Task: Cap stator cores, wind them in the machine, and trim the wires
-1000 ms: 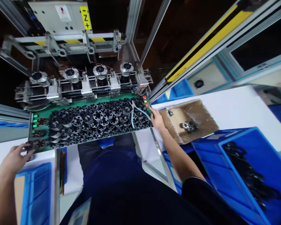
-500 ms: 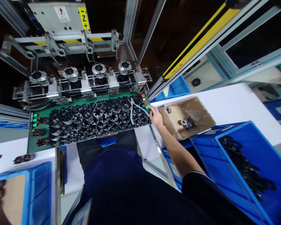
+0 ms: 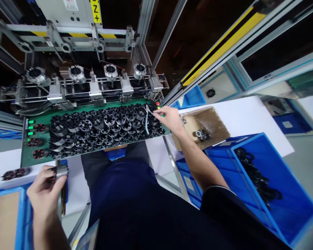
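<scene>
My left hand (image 3: 45, 191), at the lower left, is closed around a motor stator (image 3: 62, 171), a short metal cylinder with dark ends, held in front of the green board's left corner. My right hand (image 3: 171, 119) pinches a light-blue handle of the pliers (image 3: 146, 125) at the right end of the board. The pliers' other handle and jaws still lie over the stacked black stator cores (image 3: 109, 119). These cores cover most of the green board (image 3: 28, 157). Three stators with reddish windings (image 3: 39, 153) stand along its left side.
Behind the board is a winding machine whose metal holders (image 3: 111, 71) carry cores. Two wound stators (image 3: 14, 173) lie on the white left surface. To the right are a plastic-lined carton (image 3: 219, 133) and a blue bin (image 3: 297, 194) with black parts. Another blue bin (image 3: 21, 215) stands lower left.
My left hand has come in from the left edge and now shows a stator in its grip. My right hand has moved from the board's green button up and left onto the pliers' handle.
</scene>
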Motion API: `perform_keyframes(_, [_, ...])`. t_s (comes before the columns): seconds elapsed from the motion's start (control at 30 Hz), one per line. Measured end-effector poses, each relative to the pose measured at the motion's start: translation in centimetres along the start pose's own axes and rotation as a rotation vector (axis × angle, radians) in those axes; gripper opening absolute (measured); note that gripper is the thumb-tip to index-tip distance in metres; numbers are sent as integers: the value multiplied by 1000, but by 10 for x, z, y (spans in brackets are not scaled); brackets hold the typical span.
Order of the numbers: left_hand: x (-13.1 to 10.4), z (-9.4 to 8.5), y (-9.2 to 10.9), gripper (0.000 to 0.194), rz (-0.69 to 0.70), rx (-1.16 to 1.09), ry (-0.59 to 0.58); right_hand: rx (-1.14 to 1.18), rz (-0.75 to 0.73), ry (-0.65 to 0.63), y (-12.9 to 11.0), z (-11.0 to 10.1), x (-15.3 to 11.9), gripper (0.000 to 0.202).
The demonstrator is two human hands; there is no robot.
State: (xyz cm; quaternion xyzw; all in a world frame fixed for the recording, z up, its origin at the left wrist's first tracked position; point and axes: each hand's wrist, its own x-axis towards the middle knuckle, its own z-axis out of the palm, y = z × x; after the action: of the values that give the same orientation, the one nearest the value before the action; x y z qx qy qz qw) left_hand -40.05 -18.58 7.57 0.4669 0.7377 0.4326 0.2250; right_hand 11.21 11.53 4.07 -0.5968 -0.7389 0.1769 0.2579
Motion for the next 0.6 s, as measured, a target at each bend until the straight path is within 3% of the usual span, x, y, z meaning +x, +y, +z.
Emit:
perform_keyframes(0.1, [5,22,6,31,157,-175,-16,-15,-28,-58,-20,5,14,9])
perform_keyframes(0.2, [5,33,20,27,256,-212,-79,2,-38,-34,-33,1,12,17])
perform_keyframes(0.3, [1,37,42,25,318,-213,-95,98,-44,54,-42,-13,-7,29])
perform_keyframes(0.47, [3,44,77,29,502,-230,-83,390,-43,305,-63,-43,-45,51])
perform_keyframes(0.53, [6,49,88,32,543,-200,-36,529,-58,312,-80,-50,-60,61])
perform_keyframes(0.6, [8,55,98,34,569,-161,33,672,-62,236,-107,-49,-77,65])
